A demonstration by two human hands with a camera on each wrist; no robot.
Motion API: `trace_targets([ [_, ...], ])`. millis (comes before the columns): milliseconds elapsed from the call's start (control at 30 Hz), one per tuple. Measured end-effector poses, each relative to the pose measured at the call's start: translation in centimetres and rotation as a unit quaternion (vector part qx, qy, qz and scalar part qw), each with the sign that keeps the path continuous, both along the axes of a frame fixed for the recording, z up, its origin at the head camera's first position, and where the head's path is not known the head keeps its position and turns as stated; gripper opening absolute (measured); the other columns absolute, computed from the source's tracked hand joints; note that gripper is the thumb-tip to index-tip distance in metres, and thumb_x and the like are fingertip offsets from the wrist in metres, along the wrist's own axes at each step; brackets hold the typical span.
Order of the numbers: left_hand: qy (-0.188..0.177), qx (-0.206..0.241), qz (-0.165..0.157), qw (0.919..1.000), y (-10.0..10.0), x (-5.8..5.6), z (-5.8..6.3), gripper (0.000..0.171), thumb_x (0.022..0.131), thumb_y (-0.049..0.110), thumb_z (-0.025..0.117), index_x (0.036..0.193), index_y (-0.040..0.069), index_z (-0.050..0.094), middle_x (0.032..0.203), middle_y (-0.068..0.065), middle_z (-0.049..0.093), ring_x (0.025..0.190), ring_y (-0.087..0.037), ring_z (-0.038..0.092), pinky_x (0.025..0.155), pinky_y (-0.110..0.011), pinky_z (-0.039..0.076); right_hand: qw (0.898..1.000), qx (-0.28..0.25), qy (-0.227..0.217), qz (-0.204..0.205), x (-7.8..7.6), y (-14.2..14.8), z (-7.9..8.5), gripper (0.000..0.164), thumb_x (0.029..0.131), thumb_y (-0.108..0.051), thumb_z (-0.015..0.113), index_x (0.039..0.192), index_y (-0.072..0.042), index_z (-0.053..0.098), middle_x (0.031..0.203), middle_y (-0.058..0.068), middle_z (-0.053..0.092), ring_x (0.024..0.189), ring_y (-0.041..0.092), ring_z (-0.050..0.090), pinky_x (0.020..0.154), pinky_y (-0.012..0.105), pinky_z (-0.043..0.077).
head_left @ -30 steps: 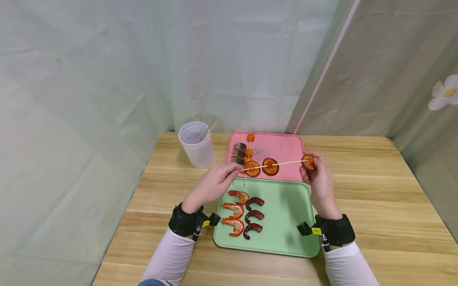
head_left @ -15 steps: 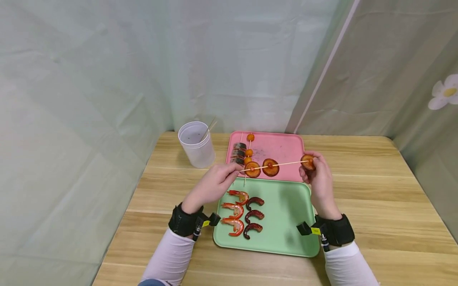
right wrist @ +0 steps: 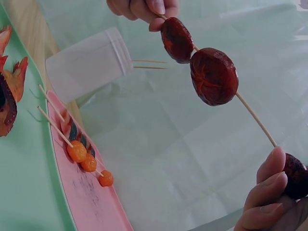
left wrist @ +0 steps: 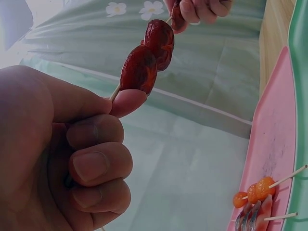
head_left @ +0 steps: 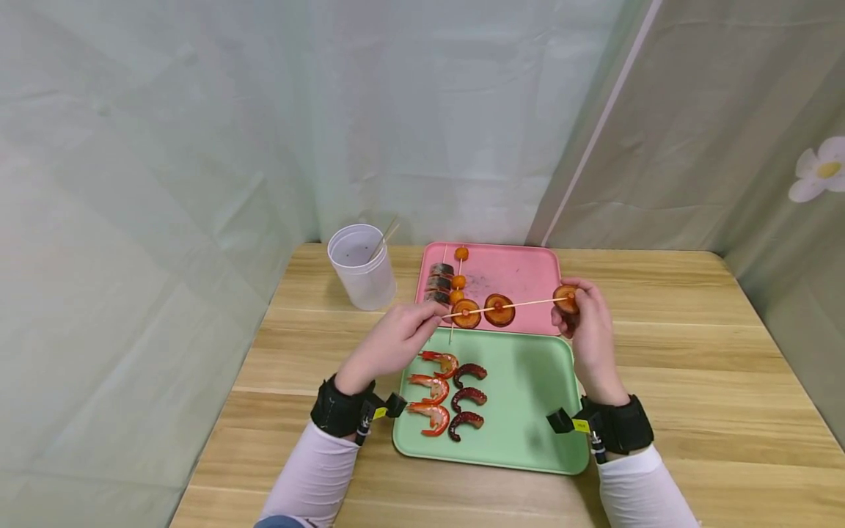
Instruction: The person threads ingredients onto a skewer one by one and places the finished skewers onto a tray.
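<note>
My left hand [head_left: 399,339] pinches one end of a thin wooden skewer [head_left: 528,302] between thumb and forefinger, its other fingers curled. Two brown mushroom caps are threaded on it: one [left wrist: 138,70] close to the left fingers, the other [right wrist: 214,77] farther along. At the far end my right hand [head_left: 592,337] holds a third mushroom cap [head_left: 565,298] against the skewer tip. Whether the tip has pierced this cap I cannot tell. The skewer is held nearly level above the trays.
The pink tray [head_left: 528,271] bears a skewer of orange balls [right wrist: 88,162] and a skewer of dark-skinned pieces [head_left: 439,282]. Nearer, the green tray [head_left: 521,440] holds several shrimp [head_left: 430,418] and curled tentacles [head_left: 467,422]. A white tub [head_left: 364,275] with thin sticks stands at the left.
The third mushroom cap has shifted very slightly left along the skewer end in my right fingers. Otherwise both hands stay almost in place.
</note>
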State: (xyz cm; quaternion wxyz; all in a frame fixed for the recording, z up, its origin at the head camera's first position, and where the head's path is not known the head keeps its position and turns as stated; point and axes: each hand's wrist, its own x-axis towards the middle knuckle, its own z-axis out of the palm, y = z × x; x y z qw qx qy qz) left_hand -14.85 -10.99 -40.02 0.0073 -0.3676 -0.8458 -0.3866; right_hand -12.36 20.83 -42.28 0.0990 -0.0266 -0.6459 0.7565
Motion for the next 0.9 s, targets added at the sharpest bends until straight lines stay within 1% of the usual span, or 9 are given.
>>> trace_targets([
  [133,0.002,0.002,0.000,1.0000,0.0,0.0,0.0,0.023,0.112,0.007,0.054,0.124,0.001,0.072,0.091,-0.004,0.066,0.074,-0.013,0.053,0.074,-0.034,0.051,1.000,0.006,0.011,0.001,0.1,-0.2,0.0,0.035,0.118,-0.027,0.037,0.135,0.000,0.051,0.096,0.006,0.059,0.072,0.014,0.054,0.064,0.021,0.047],
  [267,0.003,0.005,0.000,1.0000,0.1,0.0,-0.1,0.023,0.111,0.006,0.053,0.122,0.001,0.073,0.095,-0.001,0.068,0.077,-0.014,0.056,0.076,-0.034,0.052,1.000,0.015,0.017,0.007,0.2,-0.4,-0.1,0.034,0.118,-0.029,0.038,0.134,-0.004,0.055,0.096,0.006,0.060,0.073,0.014,0.055,0.065,0.023,0.047],
  [367,0.001,0.007,0.003,1.0000,0.1,0.1,-0.2,0.024,0.111,0.005,0.053,0.123,0.000,0.073,0.093,-0.001,0.067,0.075,-0.014,0.055,0.075,-0.034,0.052,0.999,0.025,0.023,0.017,0.3,-0.6,-0.1,0.033,0.118,-0.031,0.038,0.134,-0.009,0.058,0.092,0.005,0.060,0.073,0.015,0.055,0.065,0.024,0.046],
  [433,0.000,0.008,0.007,0.9999,0.1,0.1,-0.3,0.024,0.111,0.006,0.052,0.123,0.000,0.073,0.092,-0.001,0.066,0.074,-0.014,0.053,0.075,-0.034,0.051,0.998,0.036,0.030,0.030,0.4,-0.8,-0.1,0.033,0.118,-0.029,0.037,0.135,-0.011,0.058,0.089,0.005,0.060,0.073,0.016,0.055,0.063,0.024,0.045],
  [500,0.000,0.009,0.010,0.9999,0.1,0.1,-0.3,0.025,0.111,0.006,0.052,0.124,0.000,0.073,0.090,-0.001,0.065,0.071,-0.013,0.051,0.073,-0.034,0.050,0.997,0.044,0.040,0.047,0.4,-0.9,-0.1,0.033,0.118,-0.026,0.036,0.137,-0.010,0.057,0.087,0.006,0.060,0.072,0.017,0.054,0.062,0.024,0.042],
  [667,0.004,0.018,0.013,0.9997,0.1,0.2,-0.2,0.025,0.111,0.006,0.052,0.124,0.000,0.073,0.089,0.000,0.064,0.070,-0.011,0.050,0.071,-0.033,0.049,0.993,0.039,0.065,0.091,0.6,-1.2,-0.2,0.036,0.116,-0.016,0.038,0.147,0.000,0.048,0.087,0.007,0.061,0.071,0.018,0.051,0.060,0.025,0.040],
  [733,0.008,0.025,0.013,0.9996,0.1,0.2,-0.2,0.025,0.111,0.005,0.053,0.123,0.000,0.073,0.089,0.000,0.064,0.071,-0.011,0.050,0.071,-0.033,0.049,0.992,0.030,0.073,0.101,0.6,-1.2,-0.2,0.035,0.116,-0.014,0.042,0.148,-0.001,0.048,0.088,0.007,0.061,0.070,0.019,0.051,0.060,0.024,0.040],
  [800,0.009,0.032,0.011,0.9994,0.0,0.2,-0.1,0.025,0.110,0.005,0.053,0.123,0.000,0.073,0.090,-0.001,0.065,0.070,-0.011,0.050,0.070,-0.033,0.049,0.990,0.025,0.084,0.108,0.6,-1.2,-0.3,0.033,0.115,-0.014,0.046,0.146,-0.005,0.051,0.088,0.007,0.062,0.070,0.019,0.050,0.059,0.024,0.040],
  [900,0.010,0.038,0.010,0.9992,0.0,0.2,-0.1,0.025,0.110,0.004,0.053,0.123,0.000,0.073,0.094,-0.002,0.068,0.071,-0.012,0.052,0.072,-0.033,0.051,0.987,0.029,0.101,0.124,0.5,-1.2,-0.3,0.029,0.115,-0.015,0.050,0.144,-0.009,0.053,0.089,0.006,0.063,0.069,0.019,0.049,0.058,0.029,0.036],
])
